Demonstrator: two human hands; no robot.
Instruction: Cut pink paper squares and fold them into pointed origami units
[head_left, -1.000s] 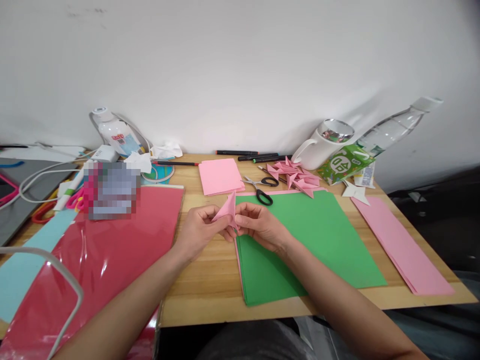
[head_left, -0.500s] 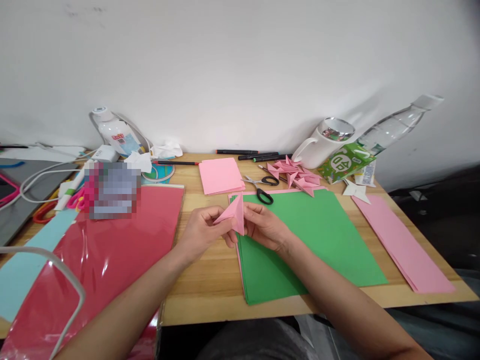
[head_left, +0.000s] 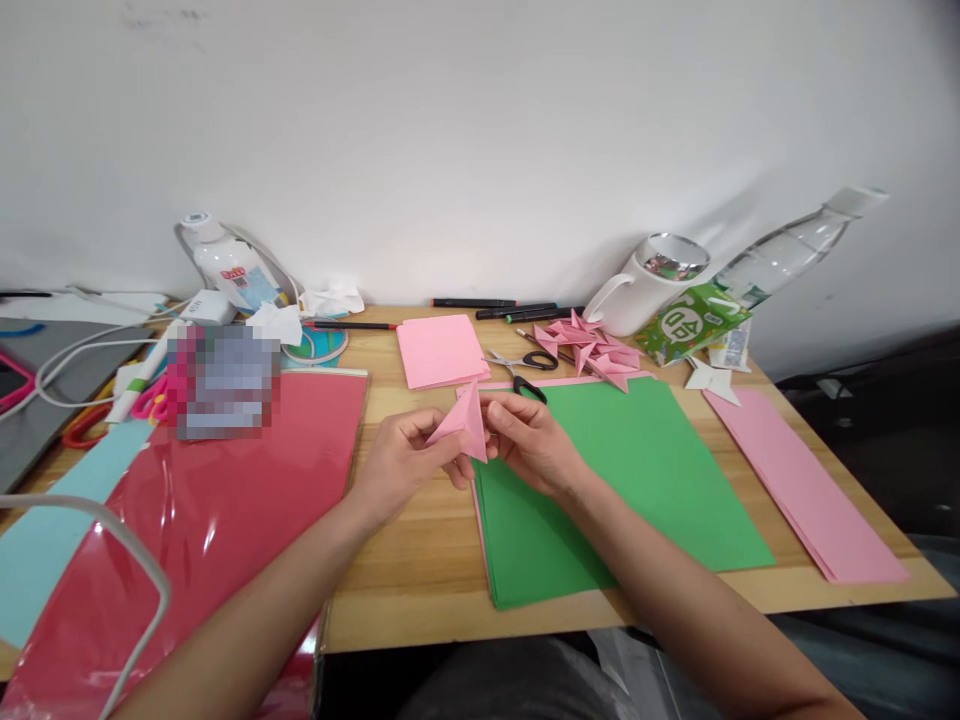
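Note:
Both hands meet over the middle of a wooden desk (head_left: 420,560) and pinch a small folded pink paper piece (head_left: 465,422) with a pointed tip. My left hand (head_left: 405,462) grips its left lower edge. My right hand (head_left: 529,440) holds its right side, fingers curled over the fold. Just under my right hand lies a stack of green paper sheets (head_left: 637,470). Behind it lie black-handled scissors (head_left: 525,372), partly hidden by my right fingers.
A pile of pink squares (head_left: 439,350) and several folded pink pieces (head_left: 592,350) lie at the back. Markers (head_left: 510,310), a white mug (head_left: 645,285), a green packet (head_left: 694,325) and a plastic bottle (head_left: 787,255) stand by the wall. Red sheets (head_left: 225,500) left, pink strips (head_left: 802,490) right.
The pink piece has been turned between my fingers, its point swinging from upright to slanted. My right hand rose slightly toward the scissors. My left hand stayed nearly still.

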